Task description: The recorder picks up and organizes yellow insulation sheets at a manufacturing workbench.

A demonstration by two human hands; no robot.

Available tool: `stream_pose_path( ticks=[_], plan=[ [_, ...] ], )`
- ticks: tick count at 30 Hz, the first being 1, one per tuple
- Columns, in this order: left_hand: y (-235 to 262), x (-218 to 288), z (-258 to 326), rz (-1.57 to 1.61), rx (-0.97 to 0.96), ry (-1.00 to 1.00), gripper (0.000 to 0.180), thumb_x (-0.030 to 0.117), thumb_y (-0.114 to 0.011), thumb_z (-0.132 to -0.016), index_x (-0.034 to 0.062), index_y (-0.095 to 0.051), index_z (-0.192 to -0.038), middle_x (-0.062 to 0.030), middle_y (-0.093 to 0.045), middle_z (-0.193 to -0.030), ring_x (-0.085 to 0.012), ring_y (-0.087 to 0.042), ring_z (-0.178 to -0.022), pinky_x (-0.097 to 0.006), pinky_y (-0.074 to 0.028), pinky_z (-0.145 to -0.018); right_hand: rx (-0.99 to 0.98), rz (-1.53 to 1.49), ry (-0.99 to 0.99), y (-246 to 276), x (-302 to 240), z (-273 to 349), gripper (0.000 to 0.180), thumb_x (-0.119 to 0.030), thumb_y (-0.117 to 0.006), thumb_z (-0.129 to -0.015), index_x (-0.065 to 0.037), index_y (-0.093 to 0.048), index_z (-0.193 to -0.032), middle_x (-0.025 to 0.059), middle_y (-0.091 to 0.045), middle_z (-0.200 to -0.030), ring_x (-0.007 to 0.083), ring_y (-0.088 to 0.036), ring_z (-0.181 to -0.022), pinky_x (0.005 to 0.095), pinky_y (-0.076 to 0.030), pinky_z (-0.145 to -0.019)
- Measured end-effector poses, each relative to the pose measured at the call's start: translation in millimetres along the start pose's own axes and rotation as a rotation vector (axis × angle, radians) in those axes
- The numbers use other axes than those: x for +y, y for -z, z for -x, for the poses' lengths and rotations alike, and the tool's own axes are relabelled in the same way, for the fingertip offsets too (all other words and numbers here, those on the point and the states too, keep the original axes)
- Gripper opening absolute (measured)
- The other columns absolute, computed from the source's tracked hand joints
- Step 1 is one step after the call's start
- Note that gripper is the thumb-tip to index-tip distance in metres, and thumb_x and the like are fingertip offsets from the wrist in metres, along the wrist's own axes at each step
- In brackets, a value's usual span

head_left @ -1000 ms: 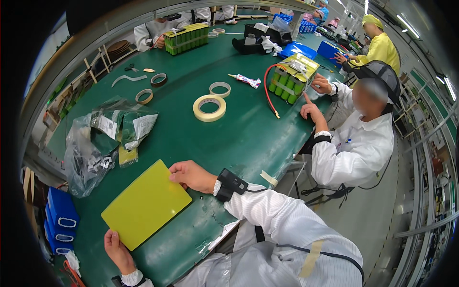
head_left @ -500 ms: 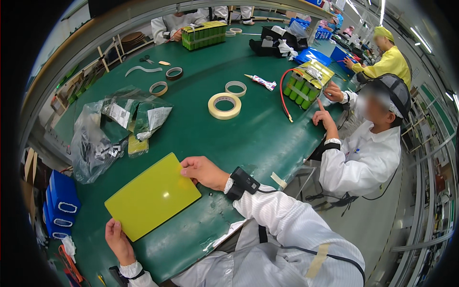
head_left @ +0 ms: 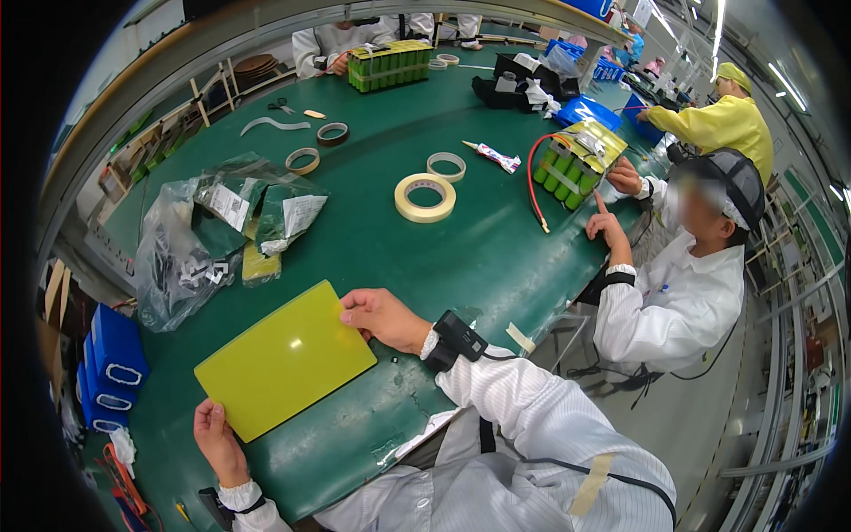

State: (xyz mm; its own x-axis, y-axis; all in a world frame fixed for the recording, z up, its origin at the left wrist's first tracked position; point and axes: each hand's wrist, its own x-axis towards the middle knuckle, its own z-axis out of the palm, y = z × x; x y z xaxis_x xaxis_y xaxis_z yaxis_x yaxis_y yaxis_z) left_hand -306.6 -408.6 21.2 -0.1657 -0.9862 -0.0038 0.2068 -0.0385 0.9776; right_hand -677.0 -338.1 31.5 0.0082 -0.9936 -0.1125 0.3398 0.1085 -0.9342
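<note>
Bright, glare on sheet (head_left: 285, 362), fisheye distortion

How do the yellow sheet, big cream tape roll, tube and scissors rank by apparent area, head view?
1. yellow sheet
2. big cream tape roll
3. tube
4. scissors, though farther from the camera

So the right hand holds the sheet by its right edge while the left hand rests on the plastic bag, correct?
Not quite: the left hand isn't on the plastic bag but holds the left edge of the sheet, as the head view shows. The right hand does hold the sheet by its right edge.
</note>
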Motion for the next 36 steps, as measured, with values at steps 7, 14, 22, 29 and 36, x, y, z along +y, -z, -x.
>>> stream_pose_path(
  ticks=[7, 14, 22, 29, 36],
  plan=[
    [-2, 0, -2, 0.003, -0.003, 0.002, 0.014, 0.011, -0.059, -0.092, 0.0001, -0.055, -0.1, -0.004, -0.062, -0.092, -0.0102, -0.058, -0.081, -0.023, -0.046, -0.075, 0.004, 0.005, -0.003, 1, -2, 0, 0.019, -0.016, -0.055, -0.094, -0.001, -0.058, -0.105, 0.001, -0.062, -0.084, 0.0068, -0.055, -0.066, 0.0221, -0.044, -0.061],
    [0, 5, 3, -0.022, 0.067, -0.007, 0.015, 0.009, -0.059, -0.091, 0.0003, -0.056, -0.103, -0.0039, -0.062, -0.092, -0.0104, -0.059, -0.082, -0.023, -0.046, -0.074, 0.015, 0.008, -0.014, -3, 6, -6, 0.017, -0.015, -0.056, -0.093, -0.001, -0.058, -0.104, 0.0013, -0.063, -0.084, 0.0074, -0.058, -0.07, 0.0217, -0.046, -0.062],
    [-10, -5, -2, 0.034, 0.114, 0.016, 0.015, 0.002, -0.058, -0.088, -0.0018, -0.059, -0.103, -0.0038, -0.065, -0.085, -0.0089, -0.059, -0.072, -0.021, -0.045, -0.065, 0.077, -0.02, -0.009, 3, -1, 5, 0.018, -0.013, -0.057, -0.092, -0.002, -0.058, -0.106, 0.0035, -0.065, -0.092, 0.0102, -0.063, -0.079, 0.0237, -0.053, -0.066],
    [-10, 9, 5, 0.04, 0.135, 0.04, 0.011, 0.004, -0.059, -0.089, -0.0008, -0.058, -0.099, -0.0043, -0.065, -0.083, -0.0092, -0.06, -0.07, -0.021, -0.046, -0.064, 0.038, -0.031, -0.026, -3, -1, 0, 0.017, -0.013, -0.056, -0.094, -0.001, -0.056, -0.106, 0.0057, -0.067, -0.092, 0.0105, -0.063, -0.077, 0.0243, -0.051, -0.067],
    [-6, 7, 2, 0.035, 0.095, 0.057, 0.013, 0.006, -0.059, -0.09, 0.0, -0.056, -0.101, -0.0042, -0.066, -0.088, -0.0108, -0.062, -0.077, -0.023, -0.048, -0.07, 0.056, -0.031, -0.018, -3, -3, -1, 0.016, -0.013, -0.058, -0.094, -0.002, -0.055, -0.104, 0.0054, -0.067, -0.091, 0.0105, -0.063, -0.076, 0.0247, -0.049, -0.068]
  ],
)
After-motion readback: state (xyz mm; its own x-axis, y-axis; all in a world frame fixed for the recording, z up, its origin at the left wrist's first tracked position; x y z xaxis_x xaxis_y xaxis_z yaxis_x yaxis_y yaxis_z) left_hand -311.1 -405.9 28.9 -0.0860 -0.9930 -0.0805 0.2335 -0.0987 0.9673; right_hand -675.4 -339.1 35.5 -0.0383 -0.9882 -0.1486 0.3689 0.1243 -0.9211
